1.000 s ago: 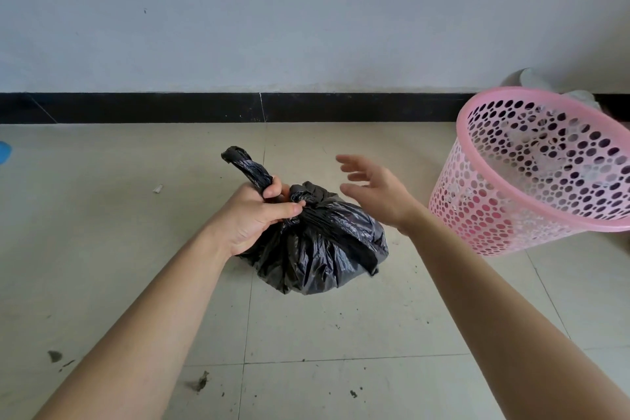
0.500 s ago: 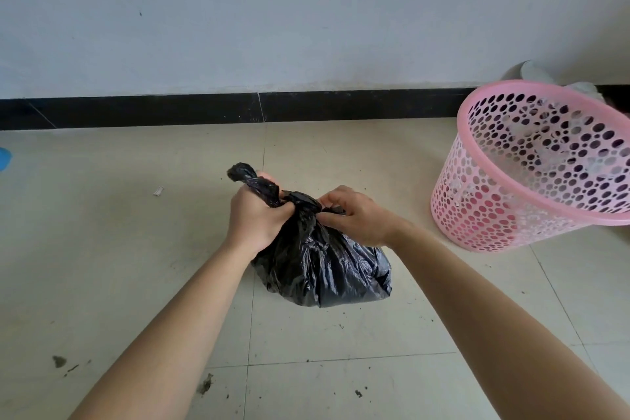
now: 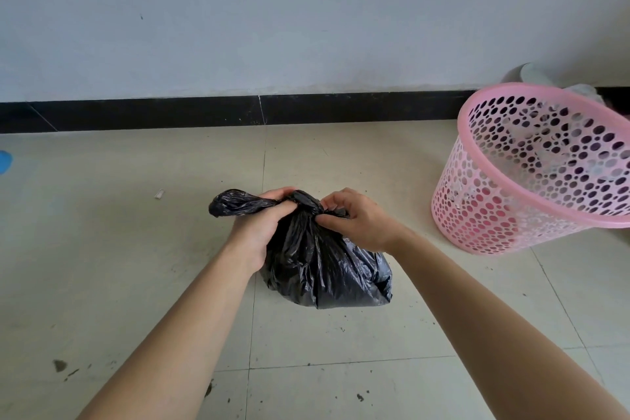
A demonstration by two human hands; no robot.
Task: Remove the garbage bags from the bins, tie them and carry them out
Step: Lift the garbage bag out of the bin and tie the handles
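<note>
**Knot in hand at frame centre: both hands on the bag neck**

I see the black garbage bag (image 3: 327, 269) resting on the tiled floor (image 3: 136, 249), centre frame, its gathered neck pointing up between my hands. The free tail runs leftward, roughly horizontal. The left hand (image 3: 262, 225) is fisted around that tail; the right hand (image 3: 358, 222) pinches the shorter end at the knot, fingers curled. Both sit equally near. The pink perforated bin (image 3: 531, 174) stands at right, well apart. I judge the knot needs an opposing outward pull.
</note>
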